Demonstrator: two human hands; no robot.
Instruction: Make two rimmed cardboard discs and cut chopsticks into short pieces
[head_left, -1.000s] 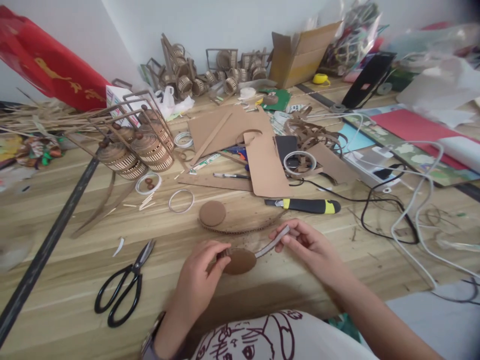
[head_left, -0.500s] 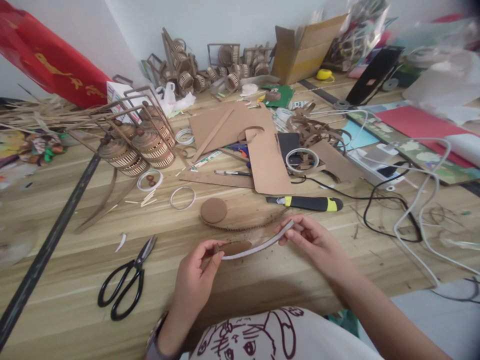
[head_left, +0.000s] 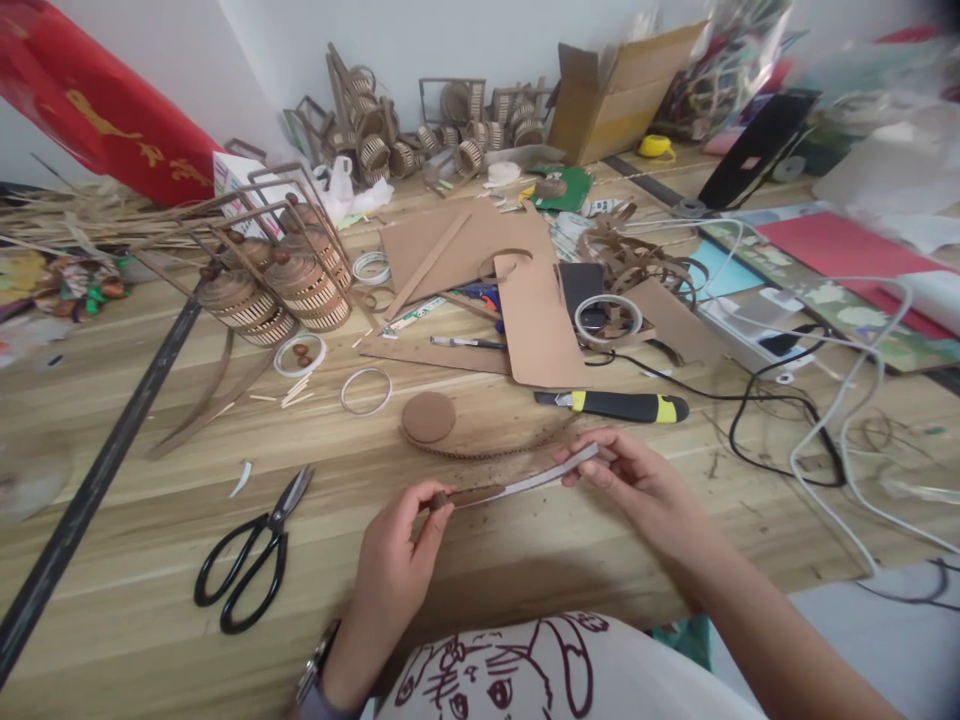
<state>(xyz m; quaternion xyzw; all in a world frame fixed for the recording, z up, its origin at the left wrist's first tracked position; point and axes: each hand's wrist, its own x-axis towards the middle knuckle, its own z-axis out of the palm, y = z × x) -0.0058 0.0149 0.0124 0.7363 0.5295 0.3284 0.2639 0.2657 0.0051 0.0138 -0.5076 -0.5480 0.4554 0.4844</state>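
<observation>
A thin brown strip with a white face (head_left: pixel 536 483) stretches between my hands, just above the table. My left hand (head_left: pixel 397 545) pinches its brown end between thumb and fingers. Near the other end, the thumb and fingers of my right hand (head_left: pixel 637 485) are closed on the strip, and a short white tip sticks out past them. Beyond the strip lie a round cardboard disc (head_left: pixel 429 416) and a curved length of corrugated edging (head_left: pixel 480 456). A black and yellow utility knife (head_left: pixel 622 405) rests above my right hand. Black-handled scissors (head_left: pixel 259 555) lie to the left of my left hand.
Small woven baskets with frames (head_left: pixel 307 285) stand at the left; more are piled against the wall. Cardboard sheets (head_left: pixel 536 320), tape rings (head_left: pixel 366 391) and coiled brown strips (head_left: pixel 622 250) cover the table's middle. Cables and a power strip (head_left: pixel 750 325) lie at the right.
The strip has gone from a sagging curve to nearly straight. Less of its white face shows near my left hand, and the brown oval patch behind it is out of sight.
</observation>
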